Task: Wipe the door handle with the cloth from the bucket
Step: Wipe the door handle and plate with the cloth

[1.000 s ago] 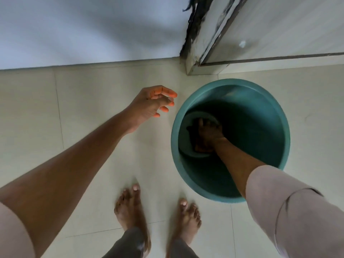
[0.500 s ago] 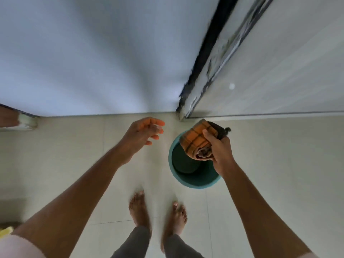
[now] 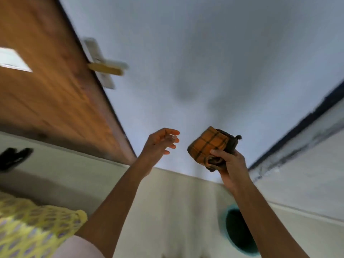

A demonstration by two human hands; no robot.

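Yellow patterned fabric (image 3: pixel 31 226) fills the nearest corner at about 8 o'clock, blurred, with a pale pink sleeve (image 3: pixel 78 247) beside it at the base of the left forearm. At about 5 o'clock, low on the pale tiled floor (image 3: pixel 167 211), the teal bucket (image 3: pixel 234 233) stands partly hidden behind the right forearm; only its rim and dark inside show. Both arms reach up and away from the body. The right hand (image 3: pixel 229 162), just right of centre at about 3 o'clock, is clamped on the cloth (image 3: pixel 208 146), an orange wad with dark check lines and a darker part bunched toward the wall; thumb and fingers wrap its lower edge, and the cloth is held in the air well above the bucket. The left hand (image 3: pixel 159 144), near the centre, holds nothing: its fingers are spread and loosely curled, apart from the cloth with a clear gap between them. Beyond the hands rises a pale grey-blue wall (image 3: pixel 204 62). At 10 o'clock the brown wooden door (image 3: pixel 46 94) leans across the view, and the door handle (image 3: pixel 106 68), a yellowish lever on a pale plate at the door's edge, sits far up at about 11 o'clock, smeared by motion and well apart from both hands. A dark blurred object (image 3: pixel 13 158) lies at 9 o'clock; what it is cannot be told.
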